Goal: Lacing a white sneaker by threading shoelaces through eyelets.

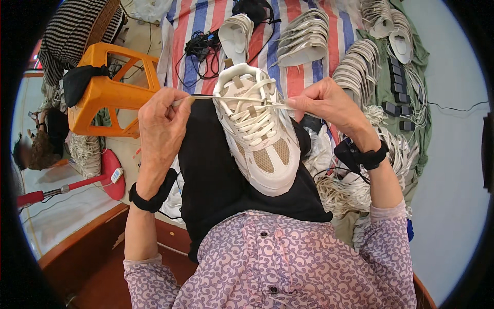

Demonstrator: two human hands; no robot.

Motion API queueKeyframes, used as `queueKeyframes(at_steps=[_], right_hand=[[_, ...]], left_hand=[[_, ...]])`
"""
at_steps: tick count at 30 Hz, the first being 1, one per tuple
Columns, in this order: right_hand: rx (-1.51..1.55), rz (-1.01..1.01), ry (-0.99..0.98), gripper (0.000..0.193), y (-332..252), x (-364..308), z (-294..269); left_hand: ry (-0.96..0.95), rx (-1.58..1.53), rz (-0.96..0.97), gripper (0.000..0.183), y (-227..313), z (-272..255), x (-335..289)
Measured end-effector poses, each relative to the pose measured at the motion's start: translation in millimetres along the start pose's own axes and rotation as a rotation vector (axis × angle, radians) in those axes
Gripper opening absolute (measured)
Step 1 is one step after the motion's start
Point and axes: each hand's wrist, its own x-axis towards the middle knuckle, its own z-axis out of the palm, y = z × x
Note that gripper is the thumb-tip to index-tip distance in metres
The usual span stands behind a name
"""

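Note:
A cream and beige sneaker rests on my black-clad lap, its toe pointing toward me. White shoelaces criss-cross its tongue. My left hand, left of the shoe's collar, pinches one lace end between thumb and fingers. That lace runs taut across the top of the tongue. On the other side my right hand pinches another stretch of lace close to the upper eyelets. Both hands are closed and level with each other, the shoe between them. Black bands circle both wrists.
An orange plastic stool with a black cloth on it stands at the left. Stacks of pale shoe uppers lie on the striped sheet ahead. Bundles of laces and small black boxes are at the right. Black cables lie farther off.

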Motion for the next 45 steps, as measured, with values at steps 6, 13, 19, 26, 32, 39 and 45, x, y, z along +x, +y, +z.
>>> queueKeyframes(at_steps=[6,13,19,26,32,39,45], right_hand=[[0.124,0.077,-0.055,0.041,-11,0,-2],[-0.100,0.124,-0.243,0.040,-21,7,2],[0.173,0.151,-0.216,0.028,-9,2,-3],[0.142,-0.180,-0.161,0.025,-3,8,-2],[-0.002,-0.290,-0.069,0.015,-11,18,13],[0.033,-0.244,0.103,0.017,-27,4,20],[-0.776,-0.704,0.157,0.035,-38,-11,66]], left_hand=[[0.039,-0.076,-0.071,0.008,-15,-5,0],[0.006,-0.048,-0.091,0.011,-25,-17,-3],[0.006,-0.121,-0.210,0.012,-30,-19,-5],[0.134,-0.035,-0.224,0.013,-73,-68,-11],[0.310,0.288,-0.163,0.014,-128,-136,-37],[0.300,0.384,-0.191,0.019,-144,-181,-53],[0.088,-0.206,-0.509,0.017,-125,-221,-37]])
